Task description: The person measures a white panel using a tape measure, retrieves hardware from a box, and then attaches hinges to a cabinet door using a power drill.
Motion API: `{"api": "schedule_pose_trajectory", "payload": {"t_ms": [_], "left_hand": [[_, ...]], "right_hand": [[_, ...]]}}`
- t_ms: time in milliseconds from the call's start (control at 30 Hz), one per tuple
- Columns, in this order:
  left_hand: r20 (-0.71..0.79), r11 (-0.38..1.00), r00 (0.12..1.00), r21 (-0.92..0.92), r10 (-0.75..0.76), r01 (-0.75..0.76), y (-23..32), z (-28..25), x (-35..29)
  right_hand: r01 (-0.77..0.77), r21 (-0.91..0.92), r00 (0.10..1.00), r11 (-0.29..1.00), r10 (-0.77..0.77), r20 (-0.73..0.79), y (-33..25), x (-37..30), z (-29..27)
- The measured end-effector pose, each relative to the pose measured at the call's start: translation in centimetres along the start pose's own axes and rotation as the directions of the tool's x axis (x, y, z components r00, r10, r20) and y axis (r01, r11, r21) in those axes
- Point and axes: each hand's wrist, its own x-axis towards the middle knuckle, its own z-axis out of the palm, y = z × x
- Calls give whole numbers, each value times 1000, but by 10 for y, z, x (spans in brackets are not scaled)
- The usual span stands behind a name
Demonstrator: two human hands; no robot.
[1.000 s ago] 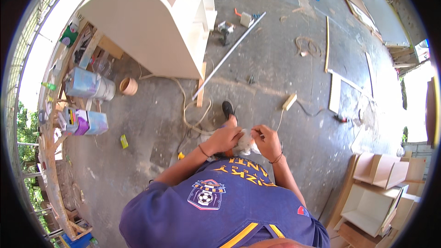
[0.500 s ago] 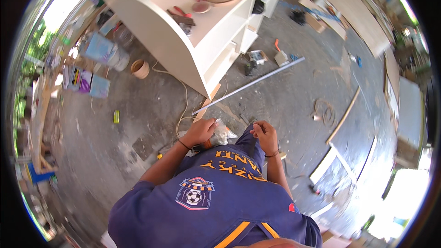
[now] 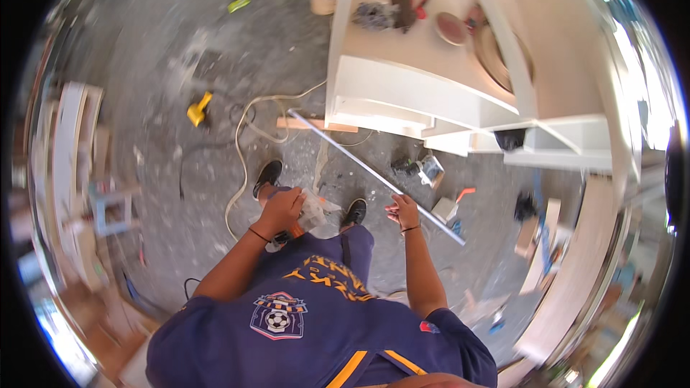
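Note:
My left hand (image 3: 283,208) is closed on a crumpled clear plastic bag (image 3: 316,212), which hangs in front of my lap. Small orange bits show at the bag. Beneath my left wrist is an orange and dark thing (image 3: 293,231), mostly covered, whose kind I cannot tell. To the right, my right hand (image 3: 402,213) is held out with its fingers loosely apart and nothing visible in them. A long, thin metal bar (image 3: 359,164) on the floor passes behind that hand in the picture; I cannot see them touch.
A white cabinet (image 3: 424,90) fills the upper right, with red-handled pliers (image 3: 422,1) and a round reddish lid-like piece (image 3: 451,29) inside. A pale cable (image 3: 239,145) curves over the floor near my left shoe (image 3: 269,178). A yellow tool (image 3: 200,109) lies farther left.
The view has swung left, so the cabinet now appears at upper right. My right hand has moved away from my left, and its curled fingers have loosened. My left hand still grips the bag.

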Motion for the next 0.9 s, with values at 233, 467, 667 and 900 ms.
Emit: {"api": "schedule_pose_trajectory", "payload": {"t_ms": [233,467,667,900], "left_hand": [[100,921,917,92,-387,379,40,95,-94],[59,831,831,103,-553,546,20,139,-98],[93,741,735,110,-671,662,21,183,-111],[201,673,651,62,-732,737,-1,203,-106]], "right_hand": [[-185,-143,982,972,177,-68,51,165,-129],[-195,-205,979,959,180,-92,97,336,-178],[-249,-364,909,898,87,-409,85,383,-154],[-228,-451,865,863,-33,-501,114,467,-175]]}}
